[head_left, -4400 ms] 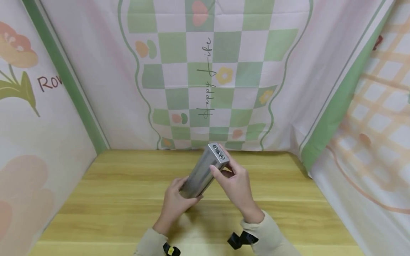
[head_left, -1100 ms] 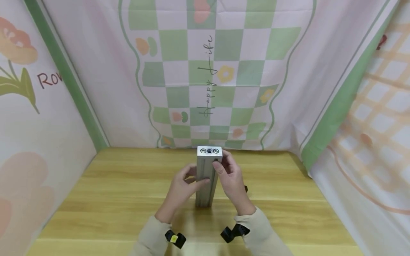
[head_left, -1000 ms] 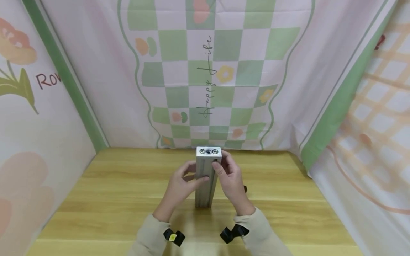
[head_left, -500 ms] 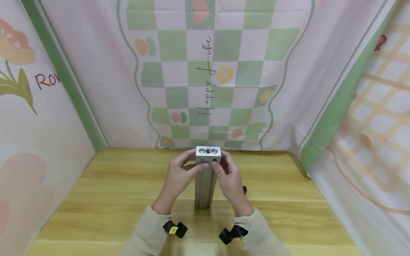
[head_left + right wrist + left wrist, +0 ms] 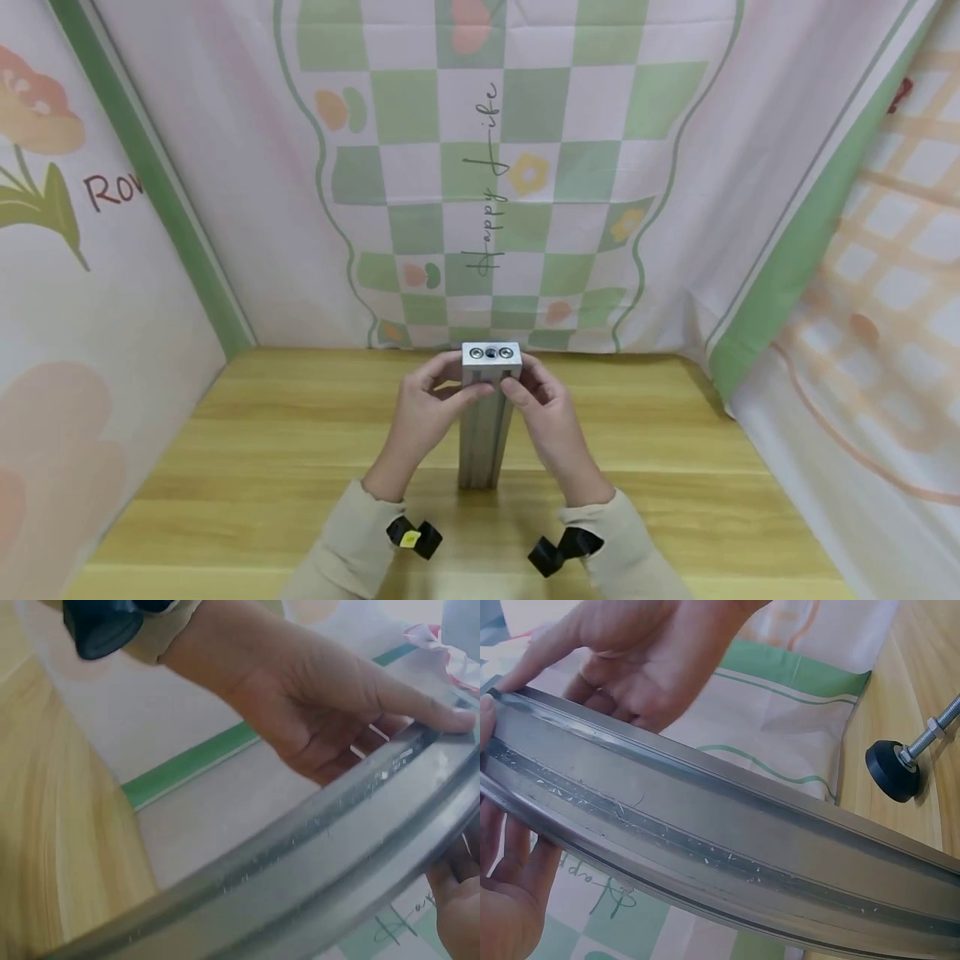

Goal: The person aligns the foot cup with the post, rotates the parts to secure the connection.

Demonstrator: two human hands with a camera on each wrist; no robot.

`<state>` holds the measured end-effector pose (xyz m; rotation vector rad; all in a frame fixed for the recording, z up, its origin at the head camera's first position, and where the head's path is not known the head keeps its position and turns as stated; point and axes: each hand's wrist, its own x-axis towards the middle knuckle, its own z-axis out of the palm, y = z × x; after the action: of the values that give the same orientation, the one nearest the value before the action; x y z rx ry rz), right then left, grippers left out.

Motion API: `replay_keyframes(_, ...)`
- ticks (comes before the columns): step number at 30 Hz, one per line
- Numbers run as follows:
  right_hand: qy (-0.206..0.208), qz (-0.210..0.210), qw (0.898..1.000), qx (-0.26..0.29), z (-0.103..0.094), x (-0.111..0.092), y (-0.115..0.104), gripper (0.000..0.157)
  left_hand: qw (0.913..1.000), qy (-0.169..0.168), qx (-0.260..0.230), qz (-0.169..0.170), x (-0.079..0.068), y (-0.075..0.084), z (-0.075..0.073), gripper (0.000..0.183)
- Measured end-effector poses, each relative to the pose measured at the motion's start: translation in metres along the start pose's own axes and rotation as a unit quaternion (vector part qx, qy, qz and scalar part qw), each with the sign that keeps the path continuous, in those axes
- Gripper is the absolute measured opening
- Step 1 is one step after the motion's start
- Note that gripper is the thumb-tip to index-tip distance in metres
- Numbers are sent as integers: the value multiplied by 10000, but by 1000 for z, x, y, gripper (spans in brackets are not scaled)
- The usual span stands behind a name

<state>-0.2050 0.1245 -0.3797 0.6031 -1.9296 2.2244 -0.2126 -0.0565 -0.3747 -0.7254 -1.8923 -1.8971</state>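
Observation:
A grey metal extrusion (image 5: 482,437), slotted along its length, stands upright at the middle of the wooden table in the head view. Its shiny top end (image 5: 491,355) has three round holes in a row. My left hand (image 5: 427,408) holds the left side near the top, thumb across the front face and fingers behind. On the right side my right hand (image 5: 551,417) grips at the same height, its thumb close to the other. Pale specks lie along the slot of the extrusion (image 5: 727,825) in the left wrist view.
A black levelling foot (image 5: 894,771) on a threaded rod (image 5: 937,727) is at the table, seen in the left wrist view. The wooden table (image 5: 262,450) is enclosed by printed cloth (image 5: 585,175) at the back and sides. Black cameras sit on both wrists.
The extrusion, tilted in both hands about four seconds ago, now stands upright. Over the last second my left hand has slid up it to the top, level with the right.

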Motion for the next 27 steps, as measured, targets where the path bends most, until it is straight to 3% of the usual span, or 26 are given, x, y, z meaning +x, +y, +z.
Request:
replay_keyframes(5,-341,20,9980,-525,-23,-2,3,39,10000,-11,-80,-28,0,-1,3,35)
replay_keyframes(13,-677,85,9844,-1620,-65,3,16,37,9997,139,32,-175,2,-4,4,35)
replay_keyframes(19,-682,299,9737,-2154,-87,8,32,35,9997,136,83,-193,5,-5,2,37)
replay_keyframes(27,-521,946,9580,-2655,-111,7,57,42,9996,11,-2,-279,8,-5,-1,36)
